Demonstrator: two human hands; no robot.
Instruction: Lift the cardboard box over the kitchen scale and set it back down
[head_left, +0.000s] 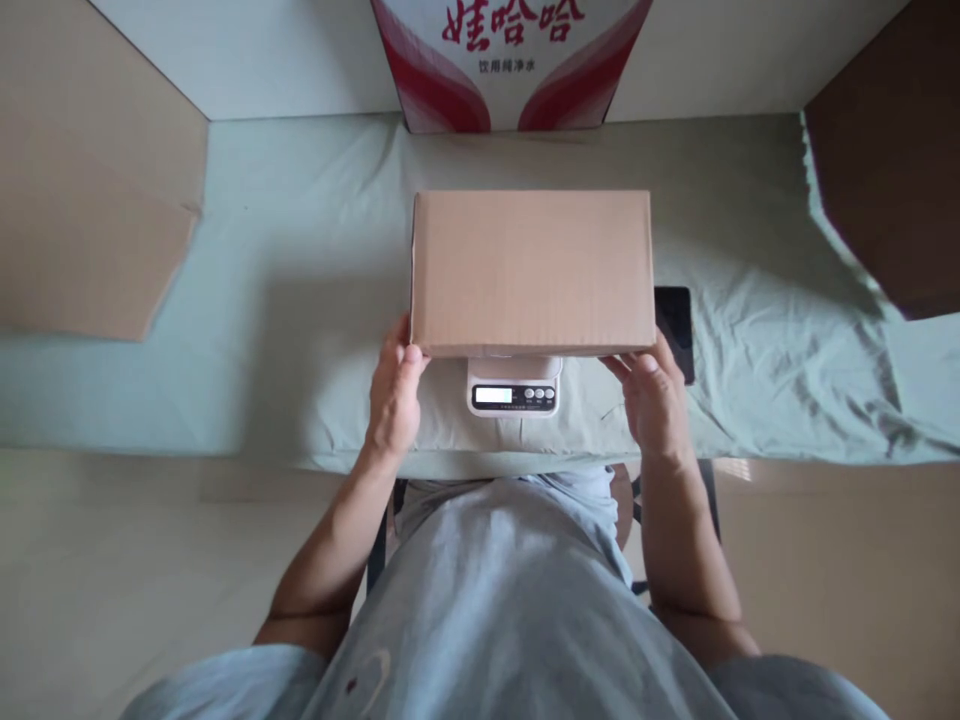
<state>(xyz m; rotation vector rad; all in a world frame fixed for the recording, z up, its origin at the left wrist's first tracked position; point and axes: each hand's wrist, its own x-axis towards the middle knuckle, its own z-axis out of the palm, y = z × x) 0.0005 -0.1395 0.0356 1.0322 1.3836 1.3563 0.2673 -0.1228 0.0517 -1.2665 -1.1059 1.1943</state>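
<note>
A closed brown cardboard box [531, 270] sits over a small white digital scale [514, 395], whose display and buttons show below the box's near edge. My left hand [394, 395] grips the box's near left corner, thumb on the top edge. At the near right corner my right hand [654, 400] holds the box the same way. Most of the scale's platform is hidden under the box.
The table is covered with a pale green cloth [262, 300]. A dark phone [675, 325] lies just right of the box. A red and white printed carton [510, 60] stands at the back. Flat cardboard [90, 220] lies at left, a brown carton [892, 150] at right.
</note>
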